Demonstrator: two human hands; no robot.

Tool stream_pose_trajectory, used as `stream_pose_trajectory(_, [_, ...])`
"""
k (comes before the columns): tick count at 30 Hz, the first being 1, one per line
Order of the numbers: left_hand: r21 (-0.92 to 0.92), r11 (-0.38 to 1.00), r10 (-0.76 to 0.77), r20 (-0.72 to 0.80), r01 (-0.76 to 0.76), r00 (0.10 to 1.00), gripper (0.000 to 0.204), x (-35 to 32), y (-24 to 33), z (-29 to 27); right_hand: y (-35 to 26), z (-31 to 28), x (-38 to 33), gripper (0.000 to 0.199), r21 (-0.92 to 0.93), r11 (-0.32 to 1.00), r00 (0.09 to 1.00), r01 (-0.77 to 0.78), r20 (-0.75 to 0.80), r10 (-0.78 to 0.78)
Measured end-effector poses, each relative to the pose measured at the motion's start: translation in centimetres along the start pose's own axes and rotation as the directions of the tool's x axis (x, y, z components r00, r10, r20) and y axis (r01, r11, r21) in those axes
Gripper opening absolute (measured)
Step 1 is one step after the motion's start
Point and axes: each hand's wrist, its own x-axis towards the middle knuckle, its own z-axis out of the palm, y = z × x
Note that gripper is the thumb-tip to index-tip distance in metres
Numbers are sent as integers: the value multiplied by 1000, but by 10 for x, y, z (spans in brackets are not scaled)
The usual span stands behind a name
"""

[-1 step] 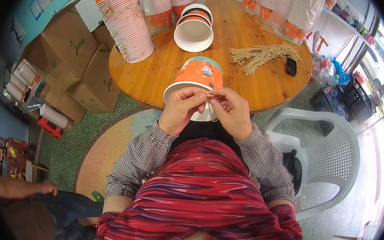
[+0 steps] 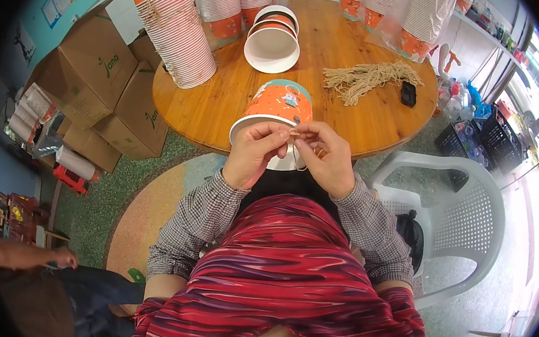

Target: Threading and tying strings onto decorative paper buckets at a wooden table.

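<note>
My left hand (image 2: 257, 153) and my right hand (image 2: 326, 158) meet fingertip to fingertip over the near edge of the table. Both pinch a thin pale cord (image 2: 294, 134), and a strand of it hangs below the right fingers. Just behind them an orange paper bucket (image 2: 281, 103) with a teal band lies tilted, its white rim toward me and partly hidden by my hands. How the cord runs between the fingertips is too small to make out.
The round wooden table (image 2: 330, 119) carries a tall bucket stack (image 2: 178, 41), several tipped buckets (image 2: 271, 49), a bundle of beige cord (image 2: 371, 78) and a small black object (image 2: 408, 94). Cardboard boxes (image 2: 91, 66) stand left, a white plastic chair (image 2: 467, 228) right. Another person's hand (image 2: 65, 257) shows lower left.
The other person's hand at the lower left has shifted slightly up and to the left. My hands and the bucket stay nearly in place.
</note>
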Motion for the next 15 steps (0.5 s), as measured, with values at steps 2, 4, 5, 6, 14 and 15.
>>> stream_pose_trajectory(2, [36, 999, 29, -56, -27, 998, 14, 0, -1, 1, -10, -3, 1, 24, 7, 1000, 1000, -6, -29, 6])
stream_pose_trajectory(4, [116, 991, 73, -35, -68, 997, 13, 1, -3, -1, -14, -6, 3, 24, -56, 995, 997, 78, -12, -78])
stream_pose_trajectory(5, [116, 991, 72, -35, -68, 997, 13, 0, -3, -1, -15, -7, 4, 23, -117, 980, 987, 161, 10, -161])
stream_pose_trajectory(6, [153, 985, 87, -36, -81, 996, 13, 0, -3, -1, -14, -8, 4, 23, -118, 980, 987, 160, 8, -161])
stream_pose_trajectory(14, [285, 947, 163, -20, -151, 986, 13, 1, -5, 0, -3, -2, -2, 11, -74, 996, 995, 47, -83, -53])
stream_pose_trajectory(15, [324, 929, 196, -21, -179, 980, 12, 0, -5, 1, 1, -2, -3, 11, -74, 996, 995, 48, -84, -54])
